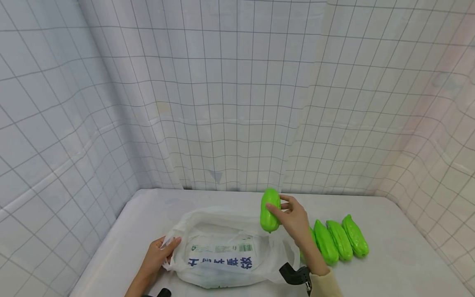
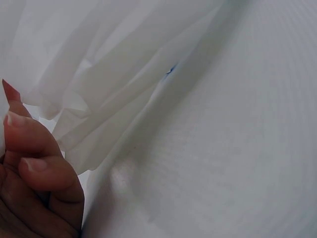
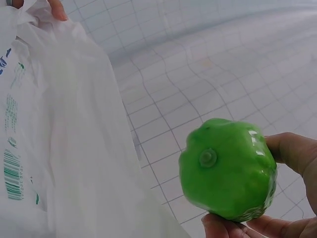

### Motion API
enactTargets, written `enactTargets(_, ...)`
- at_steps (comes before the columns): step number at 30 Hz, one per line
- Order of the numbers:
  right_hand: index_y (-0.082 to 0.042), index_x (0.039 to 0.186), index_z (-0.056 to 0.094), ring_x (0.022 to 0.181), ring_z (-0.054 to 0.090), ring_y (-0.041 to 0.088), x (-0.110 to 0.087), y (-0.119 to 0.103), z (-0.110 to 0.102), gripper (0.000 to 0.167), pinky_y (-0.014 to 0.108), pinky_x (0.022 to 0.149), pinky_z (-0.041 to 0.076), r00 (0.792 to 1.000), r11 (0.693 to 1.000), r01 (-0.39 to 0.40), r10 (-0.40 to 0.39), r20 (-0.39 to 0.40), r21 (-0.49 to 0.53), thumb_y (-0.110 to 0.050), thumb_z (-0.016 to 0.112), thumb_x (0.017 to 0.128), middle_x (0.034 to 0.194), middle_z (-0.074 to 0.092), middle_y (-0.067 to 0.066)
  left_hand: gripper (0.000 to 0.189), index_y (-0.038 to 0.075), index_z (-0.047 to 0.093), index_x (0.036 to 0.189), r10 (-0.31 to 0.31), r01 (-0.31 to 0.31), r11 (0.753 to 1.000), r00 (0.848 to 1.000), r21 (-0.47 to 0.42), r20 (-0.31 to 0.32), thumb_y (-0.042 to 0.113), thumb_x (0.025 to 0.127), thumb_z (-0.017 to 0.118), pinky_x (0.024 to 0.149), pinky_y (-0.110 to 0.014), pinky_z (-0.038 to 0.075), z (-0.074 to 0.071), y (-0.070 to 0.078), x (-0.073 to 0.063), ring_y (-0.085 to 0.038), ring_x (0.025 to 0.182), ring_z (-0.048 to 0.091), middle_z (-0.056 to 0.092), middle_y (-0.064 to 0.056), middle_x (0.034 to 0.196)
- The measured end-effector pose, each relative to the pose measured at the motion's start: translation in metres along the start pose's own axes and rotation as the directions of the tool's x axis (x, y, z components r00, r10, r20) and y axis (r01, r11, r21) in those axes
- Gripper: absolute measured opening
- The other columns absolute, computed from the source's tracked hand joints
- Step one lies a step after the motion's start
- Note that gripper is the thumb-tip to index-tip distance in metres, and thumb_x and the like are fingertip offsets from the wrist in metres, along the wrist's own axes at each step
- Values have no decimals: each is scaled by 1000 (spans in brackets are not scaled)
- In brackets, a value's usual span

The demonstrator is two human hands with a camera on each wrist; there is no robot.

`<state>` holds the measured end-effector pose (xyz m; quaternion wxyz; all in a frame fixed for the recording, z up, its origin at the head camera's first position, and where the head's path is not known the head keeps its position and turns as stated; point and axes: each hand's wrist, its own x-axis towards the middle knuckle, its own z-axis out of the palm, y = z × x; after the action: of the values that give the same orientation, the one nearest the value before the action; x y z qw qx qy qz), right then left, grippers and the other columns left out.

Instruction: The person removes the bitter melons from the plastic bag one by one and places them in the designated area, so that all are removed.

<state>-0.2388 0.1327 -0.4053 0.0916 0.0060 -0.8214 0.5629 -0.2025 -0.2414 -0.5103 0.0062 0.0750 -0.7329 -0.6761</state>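
In the head view my right hand grips a glossy, bumpy green bitter melon, held upright over the bag's right rear edge. The right wrist view shows its round end with a small stem nub, thumb and fingers around its sides. My left hand pinches the left edge of a white plastic bag with blue and green print. The bag lies on the table, its mouth spread toward the back. Loose folds of the bag fill much of the left wrist view, beside the curled left fingers.
Several more green bitter melons lie side by side to the right of the bag, one partly hidden behind the right forearm. Beneath everything is a white table. A white grid-patterned curtain hangs behind it and along both sides.
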Motion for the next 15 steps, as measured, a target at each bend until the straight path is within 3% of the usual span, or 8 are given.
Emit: enactTargets(15, -5, 125, 51, 85, 58, 22, 6, 12, -30, 64, 33, 69, 48, 997, 998, -64, 65, -31, 8, -46, 73, 81, 106, 61, 13, 29, -7, 61, 98, -10, 10, 1000, 1000, -15, 2, 21, 92, 64, 47, -26, 43, 0, 0, 1, -14, 50, 51, 54, -5, 60)
